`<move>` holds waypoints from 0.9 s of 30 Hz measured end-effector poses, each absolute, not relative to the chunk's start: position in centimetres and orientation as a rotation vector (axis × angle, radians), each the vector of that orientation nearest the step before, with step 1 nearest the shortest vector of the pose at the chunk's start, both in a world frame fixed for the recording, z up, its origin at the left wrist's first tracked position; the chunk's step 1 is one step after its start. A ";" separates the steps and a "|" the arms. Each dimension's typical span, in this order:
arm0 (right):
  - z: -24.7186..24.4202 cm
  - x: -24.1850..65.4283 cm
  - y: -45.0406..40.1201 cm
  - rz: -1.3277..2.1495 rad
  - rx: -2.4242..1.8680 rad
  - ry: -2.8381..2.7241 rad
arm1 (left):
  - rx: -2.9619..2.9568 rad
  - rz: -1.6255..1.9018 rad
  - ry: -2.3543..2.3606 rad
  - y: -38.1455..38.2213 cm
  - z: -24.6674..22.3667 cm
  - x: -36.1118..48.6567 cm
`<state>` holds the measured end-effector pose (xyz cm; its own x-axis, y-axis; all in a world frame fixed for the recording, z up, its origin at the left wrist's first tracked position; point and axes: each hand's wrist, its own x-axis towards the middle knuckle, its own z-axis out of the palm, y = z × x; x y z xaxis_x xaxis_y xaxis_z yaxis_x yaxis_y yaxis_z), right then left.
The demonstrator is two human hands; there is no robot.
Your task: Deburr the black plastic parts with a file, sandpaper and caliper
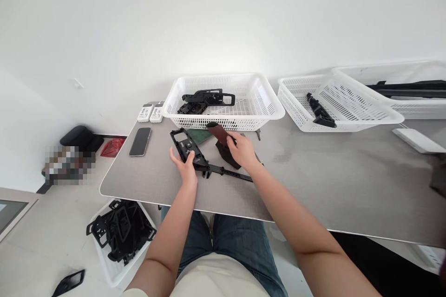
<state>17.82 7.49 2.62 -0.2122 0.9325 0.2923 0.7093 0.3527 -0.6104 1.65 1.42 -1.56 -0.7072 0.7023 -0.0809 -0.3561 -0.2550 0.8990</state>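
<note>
My left hand (185, 167) holds a long black plastic frame part (191, 146) against the table, thumb on top of it. The part has a window at its far end and a narrow arm (232, 172) stretching to the right. In my right hand (242, 151) is a dark red strip (218, 133), flat and bendy, with a darker curled end; its material I cannot tell. The strip is raised just right of the frame part. Beneath it lies a dark, angled piece (228, 155), partly hidden by my fingers. A green sheet (200, 136) lies behind the frame part.
A white basket (272, 112) with black parts stands behind my hands, and more white baskets (379, 115) stand to the right. A phone (140, 142) and two small white boxes (151, 113) lie left. Below the table's left edge, a white bin (108, 273) holds black frames.
</note>
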 end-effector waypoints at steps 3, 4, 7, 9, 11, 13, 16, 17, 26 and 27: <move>2.3 18.3 6.2 0.629 -1.288 -1.817 | 0.818 1.942 1.428 2.4 -0.6 1.9; 2.1 18.2 6.0 0.644 -1.265 -1.784 | 0.896 1.912 1.458 2.7 -0.2 2.0; 1.4 17.8 5.7 0.695 -1.235 -1.738 | 0.987 1.875 1.466 3.7 0.4 2.2; 0.8 17.4 5.7 0.731 -1.198 -1.748 | 1.009 1.869 1.432 4.1 0.3 2.5; 0.3 17.1 5.6 0.750 -1.149 -1.768 | 1.006 1.847 1.417 4.2 0.0 2.8; -0.2 16.8 5.4 0.800 -1.129 -1.768 | 0.958 1.834 1.433 4.0 -0.5 3.1; -0.6 16.3 4.8 0.943 -1.108 -1.732 | 0.911 1.842 1.464 3.7 -0.9 3.3; -0.6 16.1 4.5 0.982 -1.092 -1.712 | 0.915 1.840 1.476 3.6 -1.0 3.2; 0.8 18.4 4.2 1.815 -1.181 -1.620 | 0.836 2.005 1.483 3.8 -0.4 1.1; 0.7 18.7 4.5 1.837 -1.234 -1.605 | 0.809 2.023 1.479 3.9 -0.4 0.9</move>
